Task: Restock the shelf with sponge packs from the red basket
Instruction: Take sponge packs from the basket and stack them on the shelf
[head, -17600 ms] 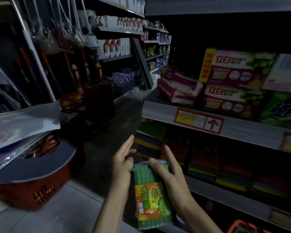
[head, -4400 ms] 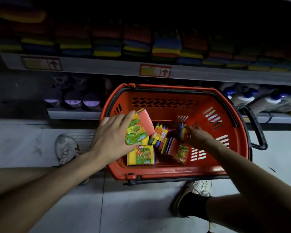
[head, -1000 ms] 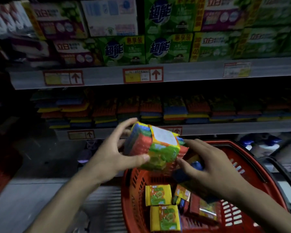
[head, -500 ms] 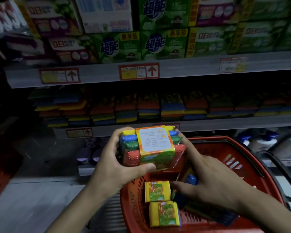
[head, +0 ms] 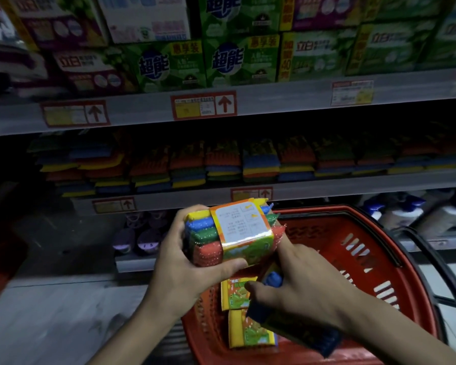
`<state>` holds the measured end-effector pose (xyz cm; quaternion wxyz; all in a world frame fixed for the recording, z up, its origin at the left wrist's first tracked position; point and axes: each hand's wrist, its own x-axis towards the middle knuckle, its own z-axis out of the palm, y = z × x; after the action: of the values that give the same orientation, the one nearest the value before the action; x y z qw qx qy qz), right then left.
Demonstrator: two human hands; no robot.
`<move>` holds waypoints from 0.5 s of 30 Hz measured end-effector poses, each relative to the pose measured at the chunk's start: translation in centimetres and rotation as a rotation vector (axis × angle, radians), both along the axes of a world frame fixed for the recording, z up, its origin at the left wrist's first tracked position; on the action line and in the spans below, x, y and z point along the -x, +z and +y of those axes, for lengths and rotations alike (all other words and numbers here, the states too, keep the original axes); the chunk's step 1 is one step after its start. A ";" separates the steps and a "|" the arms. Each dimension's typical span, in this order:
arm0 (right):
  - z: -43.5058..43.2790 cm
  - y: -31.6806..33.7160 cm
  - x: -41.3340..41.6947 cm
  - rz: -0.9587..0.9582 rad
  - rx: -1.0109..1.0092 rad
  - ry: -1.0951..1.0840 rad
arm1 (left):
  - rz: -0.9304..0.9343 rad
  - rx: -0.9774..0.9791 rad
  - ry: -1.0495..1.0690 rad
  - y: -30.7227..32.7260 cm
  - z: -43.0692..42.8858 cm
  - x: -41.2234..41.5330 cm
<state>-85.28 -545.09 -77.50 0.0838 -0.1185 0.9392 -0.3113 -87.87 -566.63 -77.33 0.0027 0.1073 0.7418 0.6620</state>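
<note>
My left hand (head: 179, 270) grips a sponge pack (head: 232, 233) with yellow, blue, green and red layers and a white label facing me, held above the rim of the red basket (head: 366, 259). My right hand (head: 298, 288) touches that pack's right side with its fingers and holds a second, dark-looking pack (head: 300, 327) under its palm. Two yellow-edged packs (head: 248, 330) lie in the basket below. The sponge shelf (head: 327, 189) runs behind, stacked with several coloured packs.
Green and purple detergent boxes (head: 221, 61) fill the upper shelf. Purple-capped items (head: 140, 238) and white bottles with blue caps (head: 406, 214) stand on the lowest shelf. The basket's black handle (head: 448, 283) sticks out right. Grey floor (head: 50, 325) lies at the left.
Both hands have lifted the multicoloured pack slightly and turned it so its white label faces me squarely. The view has closed in on the shelf.
</note>
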 end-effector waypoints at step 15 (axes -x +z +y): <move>1.2 1.8 0.9 -0.154 0.485 -0.156 | -0.482 -0.360 0.227 0.3 1.1 0.6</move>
<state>-86.14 -543.84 -75.71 0.0999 -0.0383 0.8343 -0.5409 -88.43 -565.57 -77.07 0.0855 -0.1375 0.5979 0.7851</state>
